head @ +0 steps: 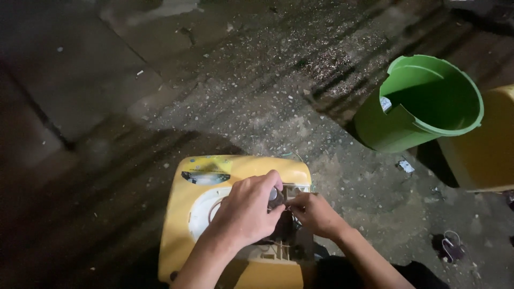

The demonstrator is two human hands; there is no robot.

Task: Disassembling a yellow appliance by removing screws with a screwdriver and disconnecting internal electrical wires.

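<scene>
Risk notes, left to right. Yellow plastic housing (182,214) sits on gritty concrete floor (241,96), white round panel on top. Left hand (247,208) curled over small grey round part (273,194), fingers pinched narrow on it. Right hand (316,213) just beside, fingertips tucked into dark opening; grip there can't be told. Dim light plus loose thin wires near opening: easy snag or dropped part into grit. Green bucket (423,107) well apart at right, broken rim.

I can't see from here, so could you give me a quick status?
Left hand and right hand on small part atop yellow casing. Green bucket well clear.
</scene>
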